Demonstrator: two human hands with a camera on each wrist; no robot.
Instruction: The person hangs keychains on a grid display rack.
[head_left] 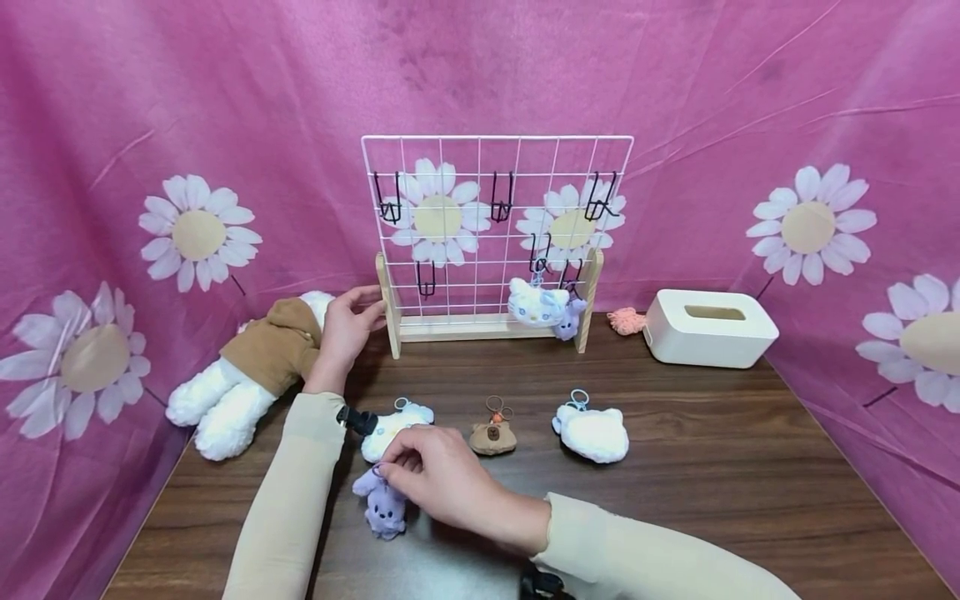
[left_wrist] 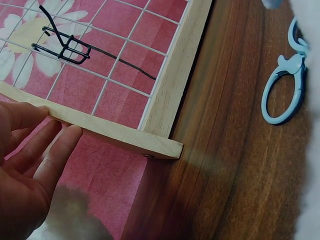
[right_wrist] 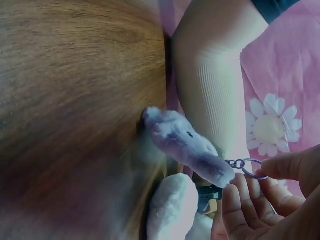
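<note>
My right hand (head_left: 446,475) pinches the purple ring of a purple plush bunny keychain (head_left: 386,510) between thumb and finger. In the right wrist view the bunny (right_wrist: 185,140) dangles from a short chain, its ring (right_wrist: 254,169) at my fingertips. My left hand (head_left: 348,333) touches the left wooden upright (head_left: 388,304) of a white wire grid rack (head_left: 480,137). In the left wrist view its fingertips rest along the outer side of that upright (left_wrist: 120,131). Partly behind my right hand lies a white plush cat keychain (head_left: 381,433).
A brown bear-faced keychain (head_left: 492,437) and a white plush keychain (head_left: 596,435) lie on the table (head_left: 712,467). Black hooks (head_left: 501,200) line the rack, where a cat keychain (head_left: 536,304) and a purple one (head_left: 570,321) hang. A large plush (head_left: 262,358) lies left; a tissue box (head_left: 712,342) stands right.
</note>
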